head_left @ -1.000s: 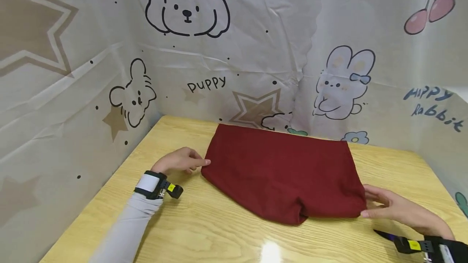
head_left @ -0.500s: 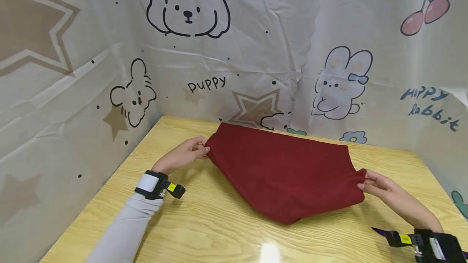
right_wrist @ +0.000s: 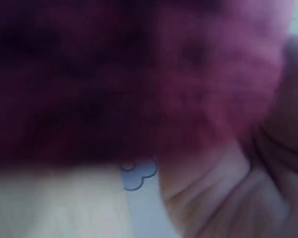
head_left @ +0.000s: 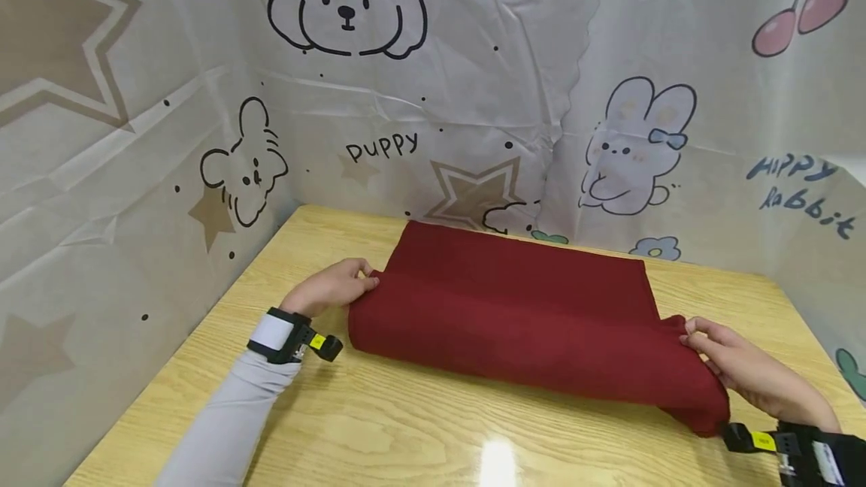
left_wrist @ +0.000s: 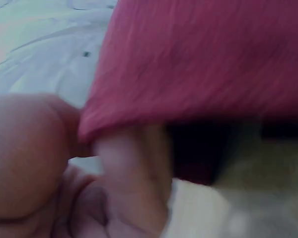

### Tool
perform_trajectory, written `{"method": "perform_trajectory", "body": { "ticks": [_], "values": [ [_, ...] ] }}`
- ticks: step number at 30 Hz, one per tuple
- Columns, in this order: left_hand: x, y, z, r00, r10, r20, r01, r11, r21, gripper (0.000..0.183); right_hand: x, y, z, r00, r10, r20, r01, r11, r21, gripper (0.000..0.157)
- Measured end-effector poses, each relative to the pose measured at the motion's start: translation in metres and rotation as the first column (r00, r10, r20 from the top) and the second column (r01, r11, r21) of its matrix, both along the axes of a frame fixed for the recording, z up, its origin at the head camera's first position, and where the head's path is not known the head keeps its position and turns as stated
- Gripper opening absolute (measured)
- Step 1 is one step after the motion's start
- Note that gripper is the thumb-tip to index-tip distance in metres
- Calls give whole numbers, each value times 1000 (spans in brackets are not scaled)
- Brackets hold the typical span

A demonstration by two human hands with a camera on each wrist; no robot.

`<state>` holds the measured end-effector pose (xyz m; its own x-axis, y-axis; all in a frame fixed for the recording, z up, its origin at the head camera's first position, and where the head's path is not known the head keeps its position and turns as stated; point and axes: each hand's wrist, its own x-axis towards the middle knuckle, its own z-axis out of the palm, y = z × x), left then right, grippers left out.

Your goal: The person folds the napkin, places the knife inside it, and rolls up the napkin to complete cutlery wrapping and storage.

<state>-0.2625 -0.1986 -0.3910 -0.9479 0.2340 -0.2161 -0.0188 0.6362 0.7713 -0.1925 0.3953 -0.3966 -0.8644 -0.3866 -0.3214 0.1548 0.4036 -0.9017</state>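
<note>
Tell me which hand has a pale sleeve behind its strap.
The left hand, holding the left end of the red cloth: a pale sleeve shows behind its wrist strap. The right hand shows no sleeve.

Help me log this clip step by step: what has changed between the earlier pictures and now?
The left hand and right hand, at the sides of the red cloth a second ago, now pinch it; the right has moved toward the back wall. The cloth's near part has spread wider to both sides, its middle bulge gone. Its far edge stayed put.
</note>
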Motion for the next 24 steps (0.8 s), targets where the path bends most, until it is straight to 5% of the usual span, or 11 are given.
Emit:
{"method": "perform_trajectory", "body": {
  "ticks": [5, 11, 17, 21, 24],
  "values": [
    [15, 0, -19, 998, -16, 59, 18, 999, -42, 17, 15, -10, -8, 998, -9, 57, 2, 992, 128, 29],
    [54, -22, -35, 998, -35, 45, 34, 999, 21, 41, 55, -15, -13, 998, -47, -30, 52, 972, 231, 74],
    [87, -45, -35, 972, -227, -56, 229, 973, 30, 30, 95, 2, -35, 998, 69, -8, -66, 983, 170, 83],
    [96, -42, -36, 925, -313, -215, 321, 947, 5, 19, 104, -1, -47, 976, 92, -200, -55, 982, 183, 62],
    [97, -34, -32, 919, -284, -273, 293, 956, -7, 15, 105, -6, -48, 914, 85, -398, -28, 989, 147, 49]
  ]
}}
